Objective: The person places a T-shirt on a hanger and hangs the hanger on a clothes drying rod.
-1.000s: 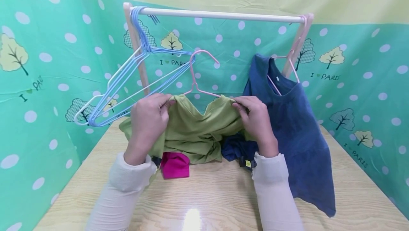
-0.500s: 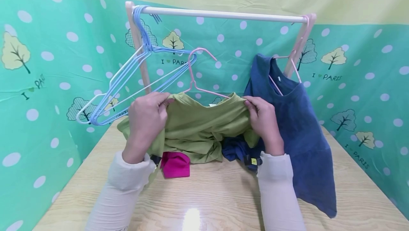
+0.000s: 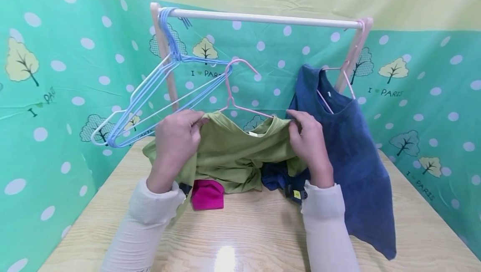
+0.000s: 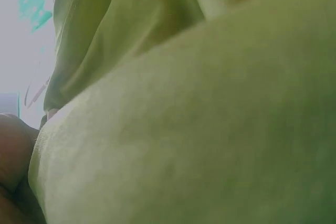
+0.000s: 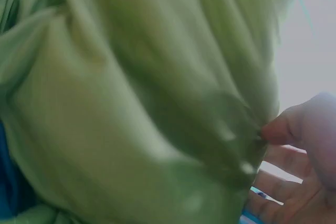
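An olive-green shirt (image 3: 233,151) hangs spread between my hands above the table, its neckline facing up. A pink hanger (image 3: 230,90) rises out of the neck, its hook pointing right and its lower part hidden inside the cloth. My left hand (image 3: 176,138) pinches the left shoulder between thumb and fingers. On the other side, my right hand (image 3: 309,140) pinches the right shoulder. Green cloth fills most of the left wrist view. In the right wrist view the thumb (image 5: 283,128) presses on the edge of the shirt.
A rack with a white rail (image 3: 263,18) stands behind. Several blue and white hangers (image 3: 150,84) hang at its left end. A navy garment (image 3: 349,159) hangs on a pink hanger at the right. Magenta cloth (image 3: 208,195) and dark blue cloth (image 3: 276,175) lie on the wooden table (image 3: 259,238).
My right hand has moved right, stretching the neckline wider, and a white label now shows inside it. The pink hanger has shifted slightly. My left hand has stayed nearly in place.
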